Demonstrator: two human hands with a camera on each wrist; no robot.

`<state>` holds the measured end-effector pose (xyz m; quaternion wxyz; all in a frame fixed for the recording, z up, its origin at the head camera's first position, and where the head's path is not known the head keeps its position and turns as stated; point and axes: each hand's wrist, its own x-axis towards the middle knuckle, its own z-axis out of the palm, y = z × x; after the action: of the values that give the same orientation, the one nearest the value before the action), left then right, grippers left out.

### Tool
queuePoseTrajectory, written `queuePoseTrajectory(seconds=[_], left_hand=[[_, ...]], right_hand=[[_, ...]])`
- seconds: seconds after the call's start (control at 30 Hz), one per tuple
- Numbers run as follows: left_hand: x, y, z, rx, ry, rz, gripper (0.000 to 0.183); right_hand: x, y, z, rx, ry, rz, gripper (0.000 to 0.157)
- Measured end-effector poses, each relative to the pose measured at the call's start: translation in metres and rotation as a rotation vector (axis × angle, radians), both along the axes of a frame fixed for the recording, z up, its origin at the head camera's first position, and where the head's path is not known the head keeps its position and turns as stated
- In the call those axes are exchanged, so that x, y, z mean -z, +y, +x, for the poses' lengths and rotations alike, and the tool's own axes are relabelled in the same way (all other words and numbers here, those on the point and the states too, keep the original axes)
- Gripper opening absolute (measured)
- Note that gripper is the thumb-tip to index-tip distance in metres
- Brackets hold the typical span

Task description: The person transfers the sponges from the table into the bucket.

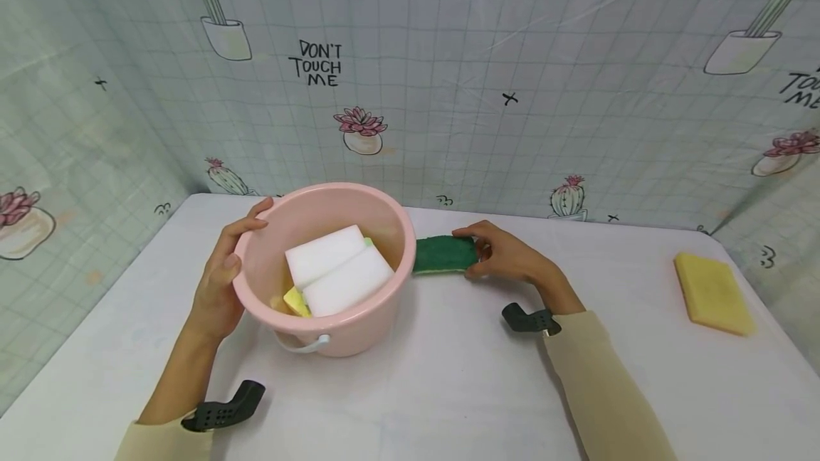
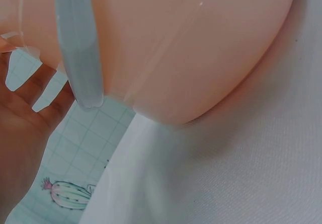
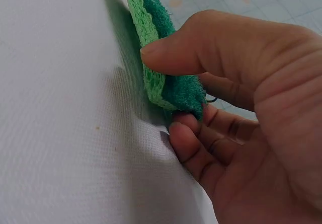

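Note:
My left hand (image 1: pixel 218 290) grips the left rim of a pink bucket (image 1: pixel 391 304), thumb and fingers at the edge. Inside the bucket lie two white sponge blocks (image 1: pixel 349 282), with a bit of yellow sponge (image 1: pixel 296 301) and a sliver of green showing beneath. The pale bucket handle (image 2: pixel 80 43) hangs down the side in the left wrist view. Right of the bucket, a green scouring sponge (image 1: pixel 445 255) lies on the table, its left end against or behind the bucket. My right hand (image 1: pixel 509 256) pinches its right end; the right wrist view shows the thumb (image 3: pixel 173 55) on its light green side.
A yellow sponge (image 1: pixel 714 294) lies far right on the white table (image 1: pixel 448 390). Behind the table hangs a gridded cloth (image 1: pixel 448 91) printed with cacti, and similar cloth stands at both sides.

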<state>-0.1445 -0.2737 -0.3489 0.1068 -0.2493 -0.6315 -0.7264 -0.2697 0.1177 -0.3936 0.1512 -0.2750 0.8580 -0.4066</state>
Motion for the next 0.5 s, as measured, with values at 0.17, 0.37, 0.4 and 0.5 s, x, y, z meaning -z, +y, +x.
queuePoseTrajectory(seconds=[0.17, 0.37, 0.4, 0.5], left_hand=[[0.000, -0.001, 0.000, -0.011, 0.006, -0.014, 0.040], [0.001, -0.002, 0.001, -0.020, 0.009, -0.028, 0.040], [0.002, -0.002, 0.001, -0.021, 0.008, -0.029, 0.040], [0.002, -0.002, 0.001, -0.022, 0.005, -0.029, 0.040]], right_hand=[[-0.013, -0.002, 0.007, -0.020, 0.013, -0.037, 0.065], [-0.042, -0.006, 0.022, -0.050, 0.041, -0.093, 0.059], [-0.044, -0.006, 0.022, -0.052, 0.051, -0.097, 0.059], [-0.041, -0.001, 0.018, -0.055, 0.075, -0.108, 0.060]])
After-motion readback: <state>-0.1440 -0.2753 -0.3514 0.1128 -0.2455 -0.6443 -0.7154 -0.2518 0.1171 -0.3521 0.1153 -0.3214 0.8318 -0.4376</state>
